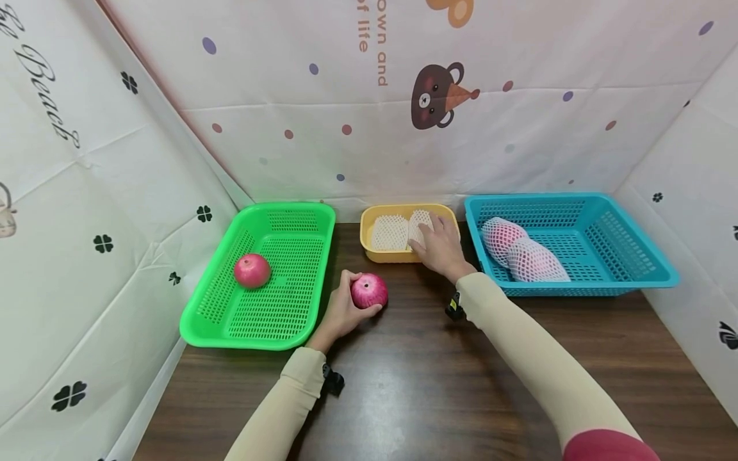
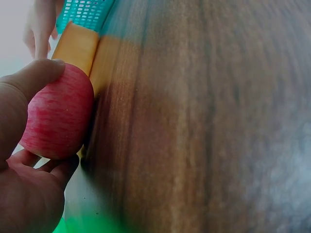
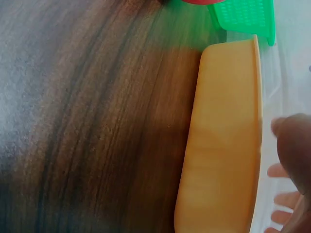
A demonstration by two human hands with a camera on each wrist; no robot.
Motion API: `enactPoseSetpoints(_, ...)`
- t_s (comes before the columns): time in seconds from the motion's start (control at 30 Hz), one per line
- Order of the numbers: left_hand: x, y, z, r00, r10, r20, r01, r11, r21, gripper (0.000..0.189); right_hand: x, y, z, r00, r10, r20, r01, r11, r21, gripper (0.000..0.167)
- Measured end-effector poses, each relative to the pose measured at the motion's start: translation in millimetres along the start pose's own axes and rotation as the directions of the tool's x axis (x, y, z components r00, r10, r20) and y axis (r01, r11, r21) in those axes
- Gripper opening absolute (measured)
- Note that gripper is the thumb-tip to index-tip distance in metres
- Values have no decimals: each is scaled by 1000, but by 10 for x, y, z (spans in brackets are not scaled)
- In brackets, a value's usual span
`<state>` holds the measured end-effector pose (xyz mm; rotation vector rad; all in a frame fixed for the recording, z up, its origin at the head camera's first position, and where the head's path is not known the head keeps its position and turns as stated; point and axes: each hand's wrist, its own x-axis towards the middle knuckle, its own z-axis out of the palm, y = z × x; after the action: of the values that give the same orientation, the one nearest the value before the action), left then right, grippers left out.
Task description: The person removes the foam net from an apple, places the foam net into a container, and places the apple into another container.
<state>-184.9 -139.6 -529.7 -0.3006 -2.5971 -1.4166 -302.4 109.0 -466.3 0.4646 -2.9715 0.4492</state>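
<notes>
My left hand holds a red streaked apple just above or on the table, between thumb and fingers. Close up in the left wrist view, the thumb lies on one side of the apple and fingers curve under the other. Over the small yellow basket reaches my right hand, its fingertips at a white foam fruit net. Another foam net lies beside it. In the right wrist view, the right hand shows spread fingers above the basket's rim, with no net visible between them.
Left of the hands stands a green basket with one apple inside. On the right, a blue basket holds two net-wrapped fruits. A printed cloth hangs behind the brown table.
</notes>
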Motion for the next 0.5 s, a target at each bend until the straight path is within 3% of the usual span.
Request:
enactPoseSetpoints(0.2,-1,-1,-2,1000,-1,2,1,1000,3,76,-32,1,55,994,-97,59,96,995,21,68)
enactPoseSetpoints(0.5,4,10,-9,1000,-2,8,2,1000,4,75,-63,13,73,992,-75,98,74,997,20,70)
